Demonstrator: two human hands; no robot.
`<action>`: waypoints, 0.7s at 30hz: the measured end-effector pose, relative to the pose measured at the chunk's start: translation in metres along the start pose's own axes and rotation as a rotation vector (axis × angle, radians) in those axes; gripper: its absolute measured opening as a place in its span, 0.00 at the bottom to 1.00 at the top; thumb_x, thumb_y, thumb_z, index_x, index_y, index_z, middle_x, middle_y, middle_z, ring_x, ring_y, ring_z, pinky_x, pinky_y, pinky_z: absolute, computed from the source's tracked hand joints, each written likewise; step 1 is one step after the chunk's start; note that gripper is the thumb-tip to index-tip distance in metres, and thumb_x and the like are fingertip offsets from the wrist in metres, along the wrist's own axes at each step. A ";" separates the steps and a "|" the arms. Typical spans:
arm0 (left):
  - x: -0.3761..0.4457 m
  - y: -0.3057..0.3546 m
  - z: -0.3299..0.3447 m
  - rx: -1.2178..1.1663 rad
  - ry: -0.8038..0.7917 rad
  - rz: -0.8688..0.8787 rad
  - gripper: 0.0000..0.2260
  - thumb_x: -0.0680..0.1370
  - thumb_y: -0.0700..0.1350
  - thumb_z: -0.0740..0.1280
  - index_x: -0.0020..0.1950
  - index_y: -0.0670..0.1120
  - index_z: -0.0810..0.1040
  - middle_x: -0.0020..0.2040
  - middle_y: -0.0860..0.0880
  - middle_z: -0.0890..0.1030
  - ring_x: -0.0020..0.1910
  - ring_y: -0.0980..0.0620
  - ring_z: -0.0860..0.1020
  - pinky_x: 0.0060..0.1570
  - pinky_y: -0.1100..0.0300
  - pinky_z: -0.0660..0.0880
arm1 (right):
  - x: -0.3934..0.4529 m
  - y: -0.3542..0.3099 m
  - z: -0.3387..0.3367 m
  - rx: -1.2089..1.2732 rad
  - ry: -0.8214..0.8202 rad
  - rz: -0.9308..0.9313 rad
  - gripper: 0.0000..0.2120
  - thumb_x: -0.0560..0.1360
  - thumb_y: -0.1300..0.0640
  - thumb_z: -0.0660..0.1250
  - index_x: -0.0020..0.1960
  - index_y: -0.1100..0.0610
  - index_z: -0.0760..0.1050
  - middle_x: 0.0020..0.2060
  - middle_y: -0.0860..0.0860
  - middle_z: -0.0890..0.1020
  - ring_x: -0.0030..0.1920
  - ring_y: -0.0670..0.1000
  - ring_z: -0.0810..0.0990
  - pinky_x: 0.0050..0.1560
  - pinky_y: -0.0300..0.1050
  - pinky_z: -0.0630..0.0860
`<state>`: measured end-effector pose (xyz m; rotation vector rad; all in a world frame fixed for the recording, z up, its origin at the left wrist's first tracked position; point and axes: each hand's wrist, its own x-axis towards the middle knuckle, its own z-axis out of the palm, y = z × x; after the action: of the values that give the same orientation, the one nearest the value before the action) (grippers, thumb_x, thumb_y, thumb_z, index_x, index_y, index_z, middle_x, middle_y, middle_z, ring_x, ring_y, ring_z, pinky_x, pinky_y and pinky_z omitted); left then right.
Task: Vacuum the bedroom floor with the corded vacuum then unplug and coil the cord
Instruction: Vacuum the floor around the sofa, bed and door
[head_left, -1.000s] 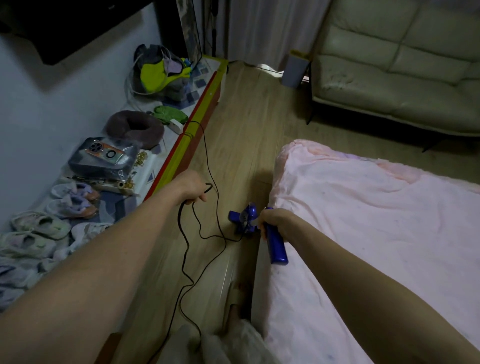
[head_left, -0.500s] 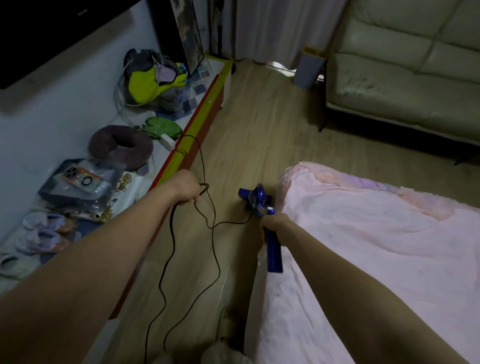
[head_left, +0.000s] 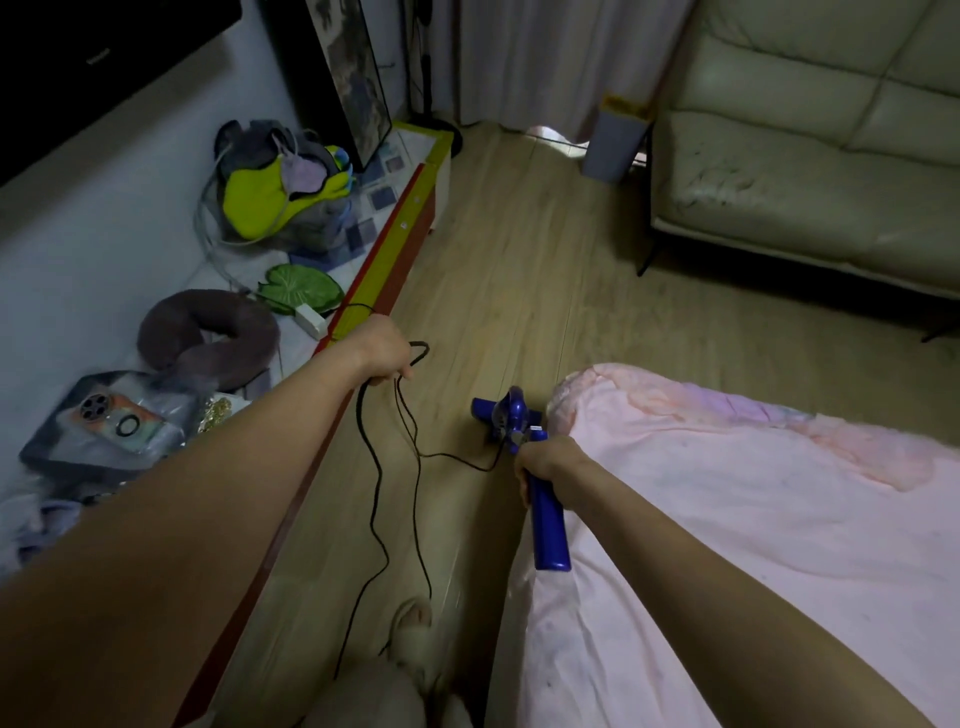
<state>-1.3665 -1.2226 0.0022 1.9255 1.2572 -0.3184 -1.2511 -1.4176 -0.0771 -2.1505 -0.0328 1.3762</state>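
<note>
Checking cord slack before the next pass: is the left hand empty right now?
No, the left hand grips a loop of the black cord, which trails down across the wood floor toward the blue vacuum.

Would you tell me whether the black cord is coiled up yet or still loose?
Loose: the cord trails in slack loops from the left hand to the floor.

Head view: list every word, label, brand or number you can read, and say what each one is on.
No text can be read with certainty.
Television: a small pale brand mark on its lower edge, too small and blurred to read.
Packaged phone case: printed graphics only, no legible words.
Blue vacuum: no readable label.
</note>
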 end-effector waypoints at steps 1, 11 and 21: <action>0.011 0.005 -0.006 0.005 -0.009 0.005 0.06 0.79 0.35 0.62 0.51 0.35 0.78 0.50 0.37 0.82 0.34 0.48 0.71 0.30 0.60 0.67 | 0.008 -0.010 -0.001 -0.001 0.006 -0.002 0.16 0.69 0.70 0.65 0.56 0.62 0.69 0.45 0.61 0.79 0.37 0.56 0.79 0.38 0.49 0.80; 0.111 0.053 -0.055 -0.075 0.038 0.061 0.08 0.78 0.34 0.62 0.53 0.33 0.78 0.54 0.34 0.81 0.32 0.48 0.70 0.32 0.59 0.67 | 0.082 -0.089 -0.033 0.035 0.135 -0.005 0.07 0.72 0.66 0.65 0.49 0.62 0.70 0.44 0.60 0.79 0.41 0.57 0.79 0.49 0.51 0.82; 0.243 0.111 -0.118 -0.065 -0.054 0.073 0.08 0.79 0.36 0.62 0.54 0.35 0.78 0.55 0.36 0.81 0.35 0.48 0.70 0.30 0.60 0.65 | 0.161 -0.194 -0.073 -0.091 0.171 0.034 0.13 0.75 0.65 0.65 0.58 0.64 0.70 0.42 0.59 0.78 0.37 0.54 0.79 0.32 0.44 0.77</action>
<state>-1.1799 -0.9983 -0.0105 1.8905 1.1459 -0.2865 -1.0600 -1.2384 -0.0951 -2.3475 0.0078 1.2267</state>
